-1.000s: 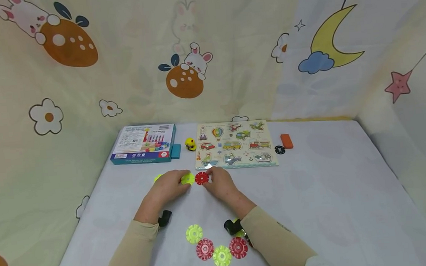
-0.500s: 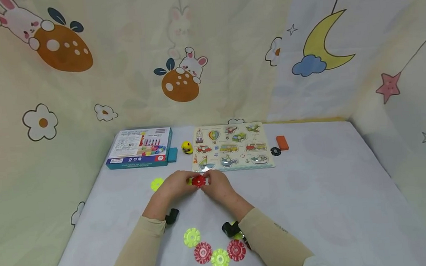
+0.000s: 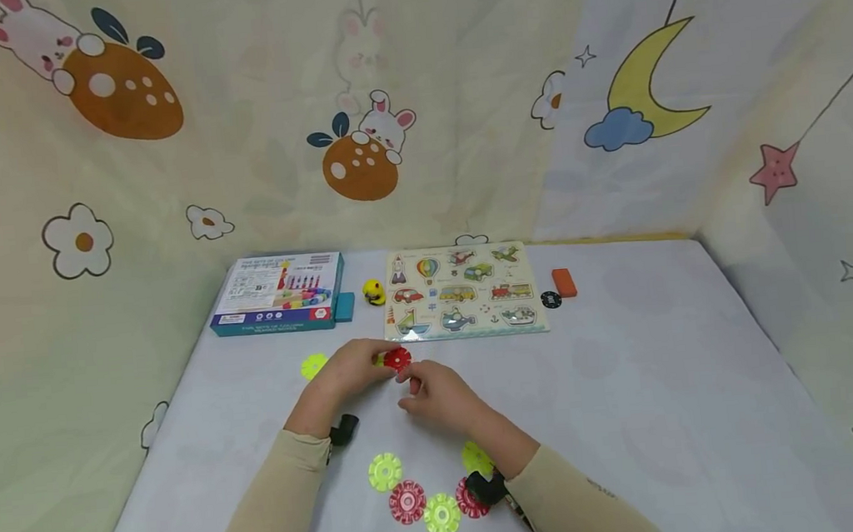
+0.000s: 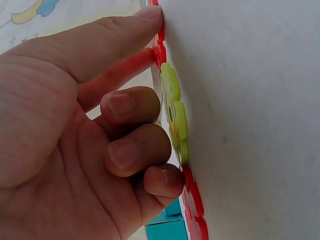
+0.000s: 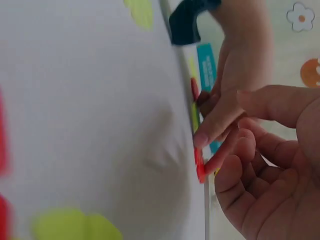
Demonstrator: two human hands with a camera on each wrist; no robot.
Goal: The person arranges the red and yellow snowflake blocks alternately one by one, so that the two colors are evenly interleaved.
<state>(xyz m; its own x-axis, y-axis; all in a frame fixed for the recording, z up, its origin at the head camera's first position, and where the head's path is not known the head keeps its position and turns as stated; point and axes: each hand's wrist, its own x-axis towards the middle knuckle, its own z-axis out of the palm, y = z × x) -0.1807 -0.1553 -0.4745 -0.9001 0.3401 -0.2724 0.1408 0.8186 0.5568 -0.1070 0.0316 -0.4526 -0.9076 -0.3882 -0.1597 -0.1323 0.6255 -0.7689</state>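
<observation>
My left hand (image 3: 348, 369) pinches a red notched plastic disc (image 3: 398, 359) between thumb and index finger. In the left wrist view, a yellow-green disc (image 4: 173, 112) follows it, and beyond that a second red disc (image 4: 194, 202); their edges meet in a row. A further yellow-green disc (image 3: 314, 365) shows left of that hand in the head view. My right hand (image 3: 440, 397) is just right of and nearer than the pinched disc, its fingers loosely bent with nothing between them. The right wrist view shows this hand (image 5: 270, 165) apart from the red disc (image 5: 199, 165).
Nearer me lies a curved row of yellow-green (image 3: 442, 515) and red discs (image 3: 407, 502), one partly under the right wrist camera (image 3: 483, 489). Behind the hands are a box (image 3: 278, 294), a teal block (image 3: 344, 307), a yellow toy (image 3: 373, 292), a picture puzzle (image 3: 466, 292), a black chip (image 3: 551, 300) and an orange block (image 3: 564, 283).
The right hand brought the red disc leftward against the yellow-green one, then let go and drew back toward me. The left hand's grip passed from the yellow-green disc to the red one.
</observation>
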